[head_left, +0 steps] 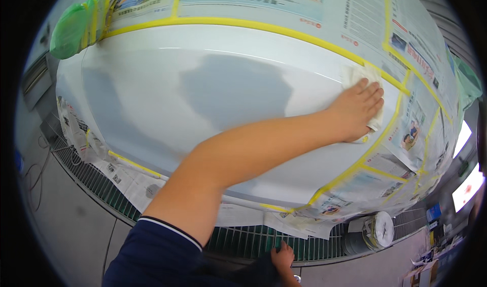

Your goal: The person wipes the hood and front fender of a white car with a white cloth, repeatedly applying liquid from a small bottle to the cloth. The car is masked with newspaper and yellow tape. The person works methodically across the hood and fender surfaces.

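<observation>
My left hand [359,108] lies palm down on a pale cloth [366,74], pressing it against the right part of a glossy white vehicle panel [152,92]. Its fingers are stretched over the cloth and point right. A large grey patch [233,89] covers the panel's middle, and another grey area [109,109] runs down its left side. Yellow masking tape [243,27] and newspaper sheets [243,3] border the panel. Low in the picture, beside my dark clothing, my right hand [283,256] is loosely curled, with nothing visible in it.
Green plastic wrapping [71,31] bulges at the upper left. Under the panel runs a metal floor grating [243,241]. A round grey container with a pale top [381,230] stands on the lower right. Thin cables [36,178] lie at left; boxes [423,274] are at lower right.
</observation>
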